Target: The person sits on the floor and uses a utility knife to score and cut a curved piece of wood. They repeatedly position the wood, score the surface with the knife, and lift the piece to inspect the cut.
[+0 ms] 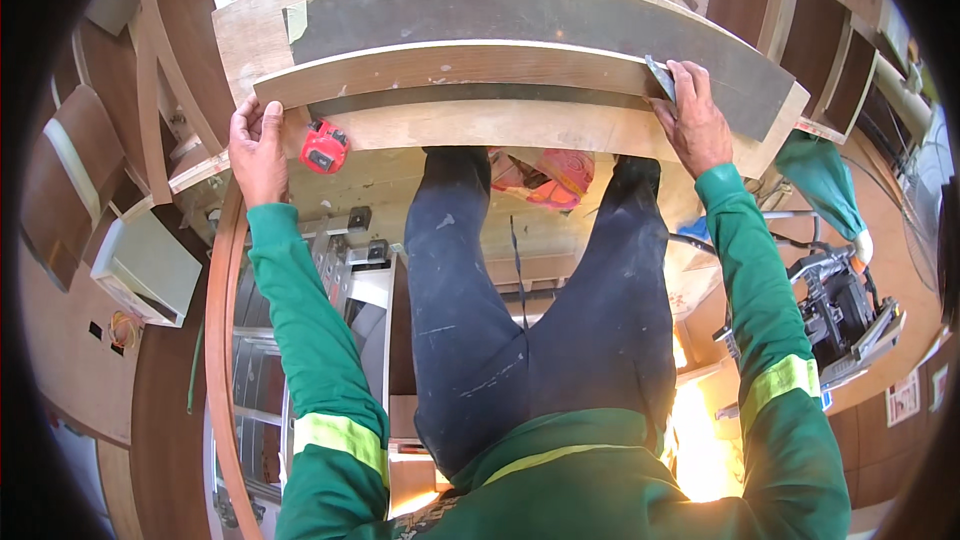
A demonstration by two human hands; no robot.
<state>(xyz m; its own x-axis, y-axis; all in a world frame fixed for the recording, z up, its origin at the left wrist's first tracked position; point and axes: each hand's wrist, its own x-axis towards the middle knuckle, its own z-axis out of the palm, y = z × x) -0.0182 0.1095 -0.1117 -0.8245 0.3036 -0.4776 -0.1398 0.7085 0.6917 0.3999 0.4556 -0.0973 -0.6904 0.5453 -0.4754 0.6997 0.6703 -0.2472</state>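
A long, narrow wooden strip lies across a workbench board, its pale edge facing up and away from me. At the strip's left end is my left hand, with its thumb and fingers closed on the corner. My right hand is closed at the other end, pinching a thin blue-grey piece that looks like folded sandpaper against the strip. Part of that piece is hidden by my fingers. A red tape measure sits on the board's near edge, just right of my left hand.
A dark grey panel covers much of the board. Below it, a red-orange bag lies between my feet. To the left stand an aluminium ladder and a white box; to the right is a black power saw with a green dust bag.
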